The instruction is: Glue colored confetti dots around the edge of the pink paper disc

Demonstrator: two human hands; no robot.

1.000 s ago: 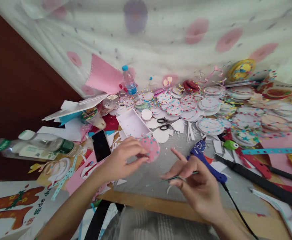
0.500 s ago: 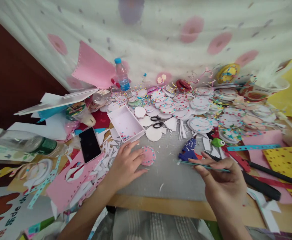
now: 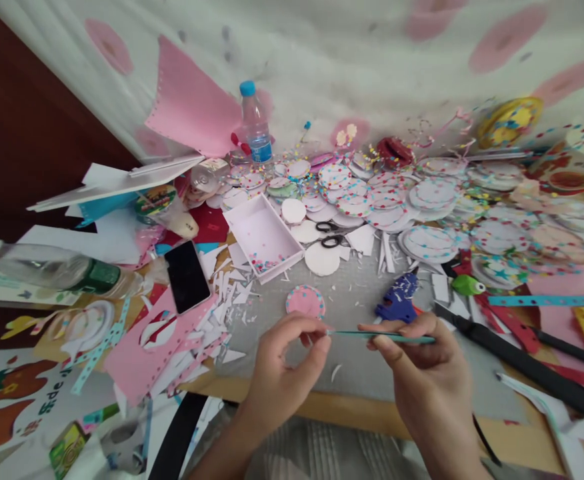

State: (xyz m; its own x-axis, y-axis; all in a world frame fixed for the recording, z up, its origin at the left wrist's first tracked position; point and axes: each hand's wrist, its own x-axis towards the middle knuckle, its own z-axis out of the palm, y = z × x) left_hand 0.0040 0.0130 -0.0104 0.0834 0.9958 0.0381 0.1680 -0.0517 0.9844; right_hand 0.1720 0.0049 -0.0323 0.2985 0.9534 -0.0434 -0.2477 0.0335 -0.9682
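My right hand [image 3: 422,373] grips a pair of slim teal tweezers [image 3: 402,338], held level above the grey mat with the tip pointing left. The thumb and forefinger of my left hand [image 3: 289,363] are pinched together at that tip; whatever they hold is too small to make out. Just beyond my left fingers lies a pink paper disc [image 3: 305,303] edged with small blue and red dots. A blue glue gun [image 3: 398,298] rests on the mat behind my right hand.
A white box [image 3: 262,237] with tiny coloured pieces stands behind the disc, beside black-handled scissors [image 3: 331,241]. Decorated paper discs [image 3: 432,193] pile up along the back. A phone [image 3: 187,277] and paper scraps lie left; a black-handled tool [image 3: 527,363] lies right.
My left hand has left the pink disc and come right to the tweezers' tip, its fingers now pinched. My right hand has moved slightly left with the tweezers. The view has shifted.
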